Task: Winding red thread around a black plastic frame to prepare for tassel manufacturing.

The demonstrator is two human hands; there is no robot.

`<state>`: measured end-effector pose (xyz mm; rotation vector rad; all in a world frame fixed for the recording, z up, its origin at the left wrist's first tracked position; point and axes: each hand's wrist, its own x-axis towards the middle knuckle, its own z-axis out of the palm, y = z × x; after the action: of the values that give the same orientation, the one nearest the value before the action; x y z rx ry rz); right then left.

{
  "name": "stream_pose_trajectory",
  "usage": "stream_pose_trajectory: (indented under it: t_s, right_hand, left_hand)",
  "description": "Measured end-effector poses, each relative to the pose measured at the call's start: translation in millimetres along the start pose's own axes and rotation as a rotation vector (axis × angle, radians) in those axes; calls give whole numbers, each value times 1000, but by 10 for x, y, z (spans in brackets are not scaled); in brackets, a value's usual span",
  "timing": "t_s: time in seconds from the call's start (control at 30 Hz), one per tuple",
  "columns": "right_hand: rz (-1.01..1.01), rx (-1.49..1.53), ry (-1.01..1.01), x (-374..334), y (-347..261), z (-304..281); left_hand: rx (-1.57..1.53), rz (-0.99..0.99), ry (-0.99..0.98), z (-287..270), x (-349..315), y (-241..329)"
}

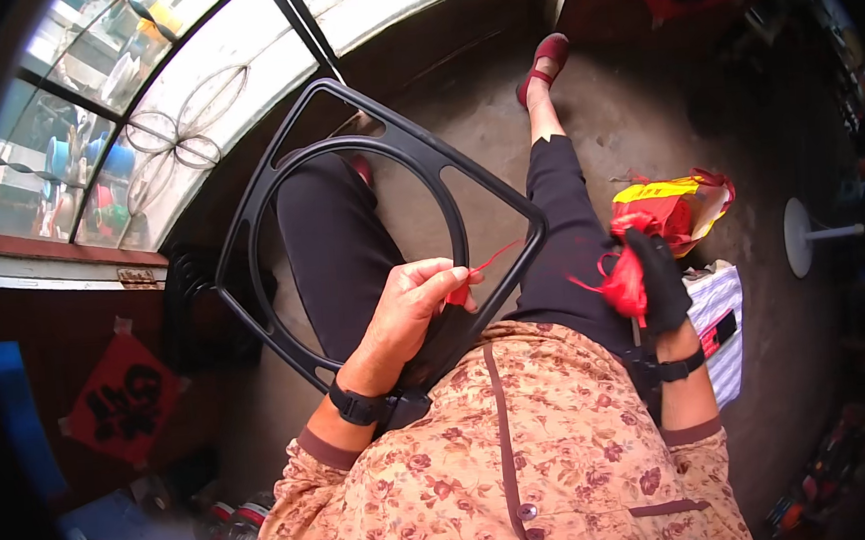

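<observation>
Left hand [420, 299], mine, bare: thumb and forefinger pinched on a red strip [459, 293], one thin end of it trailing up and to the right. The strip lay at the near right part of a black frame [411, 139], angular outside, with a round ring inside.

Right hand [662, 284], mine, in a black glove: grasping a crumpled red bunch [624, 289], loose ends sticking out to the left; the glove hid its right side.

Frame, position: tilted across my lap, in front of my left trouser leg [335, 242]; my left hand and forearm covered part of its near edge.

Wrist straps, black: one on the left [360, 403], one on the right [682, 368].

Near the glove: a yellow and red bag [653, 191], just beyond the bunch; a striped pale package [723, 288], just beside the glove, with a small red and black item [720, 332] on it.

Farther right: a white disc [797, 237] on a stem.

Left side: a barred window [175, 142]; a red paper diamond [126, 400] with black marks; clear containers with red lids [232, 533], low down, blurred.
</observation>
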<state>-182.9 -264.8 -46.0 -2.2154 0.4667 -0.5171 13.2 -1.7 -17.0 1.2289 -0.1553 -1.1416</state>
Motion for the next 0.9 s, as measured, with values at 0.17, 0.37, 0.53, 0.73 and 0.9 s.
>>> stream_pose_trajectory:
  t_s: [0.17, 0.37, 0.53, 0.73, 0.9]
  right_hand:
    - [318, 270, -26, 595, -40, 707]
    - [76, 1263, -360, 879, -458, 1195]
    - [352, 1323, -802, 743, -680, 906]
    - [523, 1855, -834, 701, -717, 883]
    - [142, 1941, -961, 763, -754, 991]
  left_hand:
    - [-15, 9, -133, 145, -35, 29]
    - [-21, -124, -291, 255, 0, 68]
    - [-105, -46, -300, 255, 47, 5]
    - [-53, -48, -224, 252, 14, -52]
    - [93, 17, -188, 291, -64, 65]
